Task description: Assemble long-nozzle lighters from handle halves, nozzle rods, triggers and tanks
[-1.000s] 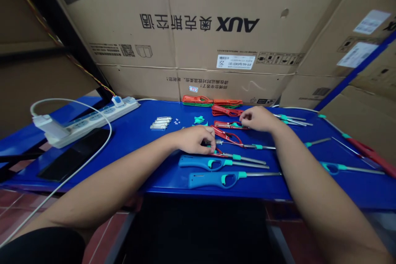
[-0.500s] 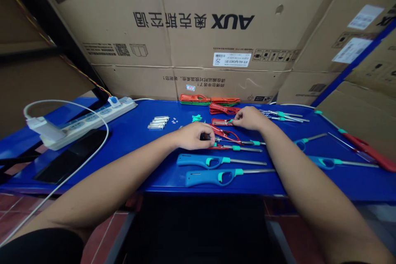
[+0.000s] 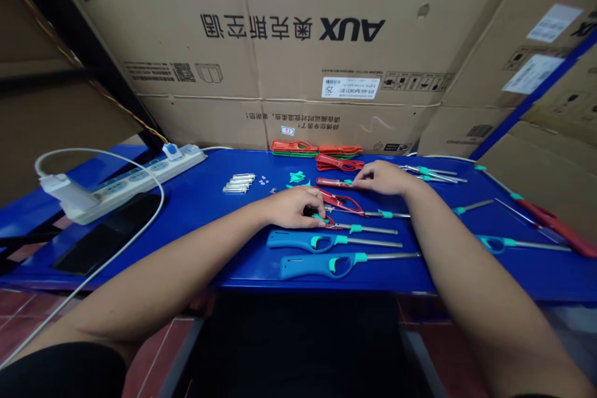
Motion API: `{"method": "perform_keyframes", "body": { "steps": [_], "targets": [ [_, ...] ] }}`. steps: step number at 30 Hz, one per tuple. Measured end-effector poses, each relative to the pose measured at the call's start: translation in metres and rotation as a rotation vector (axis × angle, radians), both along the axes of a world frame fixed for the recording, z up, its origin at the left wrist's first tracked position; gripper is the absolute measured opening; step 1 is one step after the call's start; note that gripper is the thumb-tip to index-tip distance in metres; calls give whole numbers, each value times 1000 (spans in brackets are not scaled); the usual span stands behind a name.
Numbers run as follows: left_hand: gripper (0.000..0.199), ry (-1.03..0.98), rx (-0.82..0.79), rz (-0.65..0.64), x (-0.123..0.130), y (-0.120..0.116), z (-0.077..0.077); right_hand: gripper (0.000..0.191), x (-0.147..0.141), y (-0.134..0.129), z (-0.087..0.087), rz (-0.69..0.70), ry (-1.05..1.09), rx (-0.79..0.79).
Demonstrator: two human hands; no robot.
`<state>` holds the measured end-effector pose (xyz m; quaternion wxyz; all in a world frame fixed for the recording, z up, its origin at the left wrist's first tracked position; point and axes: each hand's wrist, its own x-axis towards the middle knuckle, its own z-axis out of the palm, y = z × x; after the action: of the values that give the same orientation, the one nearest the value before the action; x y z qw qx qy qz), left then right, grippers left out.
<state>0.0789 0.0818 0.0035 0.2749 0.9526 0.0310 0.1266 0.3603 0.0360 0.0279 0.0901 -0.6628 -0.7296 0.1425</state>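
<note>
My left hand [image 3: 298, 206] curls over a red lighter shell [image 3: 332, 224] with a metal tube, its fingertips closed on a small green trigger [image 3: 319, 217] there. My right hand [image 3: 381, 177] pinches the right end of another red lighter shell [image 3: 333, 182], farther back; a bit of green shows by the fingertips. Between the hands lies an open red shell half [image 3: 339, 201]. A metal tube with a green collar [image 3: 385, 214] lies just below it. Nearer me are two blue long-necked lighters [image 3: 298, 241], whole, with green triggers.
Metal gas tanks [image 3: 239, 183] and green triggers [image 3: 296, 177] lie left of the shells. Stacked orange and green shells [image 3: 293, 147] stand against the cardboard [image 3: 298, 62]. A power strip [image 3: 135, 183] and a black phone [image 3: 108, 234] are at left; a red lighter [image 3: 557, 227] is at right.
My left fingers have lowered and opened a little, and the green trigger beneath them now shows. The red shell at my right hand has tilted, and that hand has shifted slightly right.
</note>
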Motion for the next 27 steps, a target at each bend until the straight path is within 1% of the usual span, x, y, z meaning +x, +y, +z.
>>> {"method": "perform_keyframes", "body": {
  "steps": [3,6,9,11,13,14,17,19,20,22,24,25,26,27],
  "targets": [
    [14,-3,-18,-8,1,0,1,26,2,-1,1,-11,50,55],
    [13,-2,-61,1,1,0,2,22,0,-3,1,-42,89,38],
    [15,14,-158,73,1,0,0,19,-4,-4,2,-77,119,27],
    [16,21,-256,144,1,0,-2,19,-6,-4,2,-79,132,46],
    [18,-15,-402,209,3,0,-3,22,-6,-4,2,-70,151,97],
    [19,-55,-506,243,4,0,-2,23,-5,-3,2,-65,170,124],
    [14,-212,-908,381,6,0,4,26,2,-3,1,-92,226,187],
    [9,-302,-1155,499,5,3,10,26,7,-3,1,-124,194,214],
    [9,-334,-1247,552,3,5,14,25,10,-3,1,-128,157,212],
    [14,-370,-1357,634,0,11,19,24,13,-3,0,-113,69,175],
    [18,-381,-1375,691,-4,20,20,20,15,-3,-2,-100,-3,119],
    [17,-388,-1336,721,-6,26,19,18,15,-2,-3,-99,-29,98],
    [16,-397,-1258,757,-8,31,17,15,16,-2,-4,-103,-50,84],
    [17,-405,-1139,798,-10,38,14,14,16,-1,-6,-111,-66,74]
  ]
}}
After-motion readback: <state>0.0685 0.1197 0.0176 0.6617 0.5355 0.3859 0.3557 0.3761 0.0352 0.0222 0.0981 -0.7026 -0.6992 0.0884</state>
